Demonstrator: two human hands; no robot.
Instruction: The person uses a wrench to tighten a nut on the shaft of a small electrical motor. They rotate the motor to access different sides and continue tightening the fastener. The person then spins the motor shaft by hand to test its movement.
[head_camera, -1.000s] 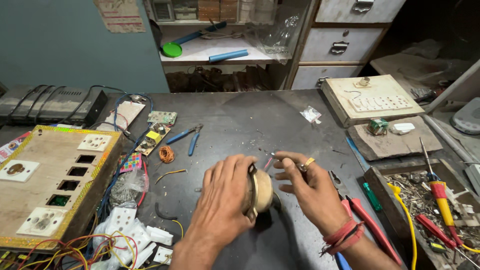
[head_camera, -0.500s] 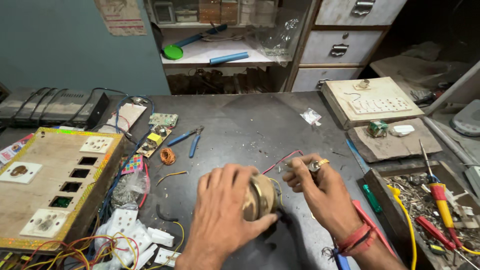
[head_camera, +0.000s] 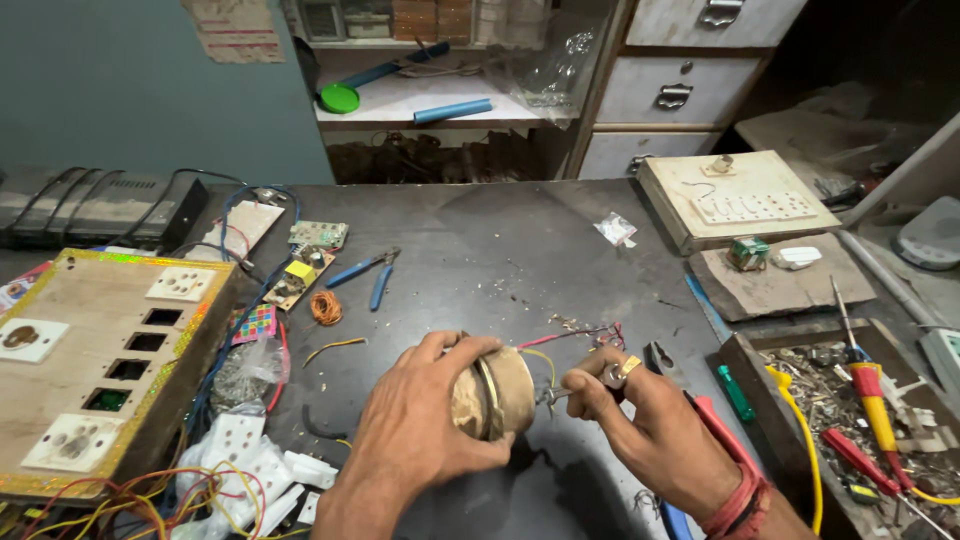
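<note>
Left hand (head_camera: 420, 425) grasping small round motor (head_camera: 495, 393) above tabletop (head_camera: 500, 250); right hand (head_camera: 650, 430) fingers pinching its shaft; coloured wires (head_camera: 570, 340) loose, unconnected

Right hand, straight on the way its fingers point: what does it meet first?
The right hand points left, its fingers pinching a shaft sticking out of the small round motor that the left hand grips. Going straight on it would likely meet the motor's end face first; depth looks close but isn't certain.

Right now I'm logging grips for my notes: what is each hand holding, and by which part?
Left hand wraps the round body of the small motor. Right hand pinches its shaft end.
</note>
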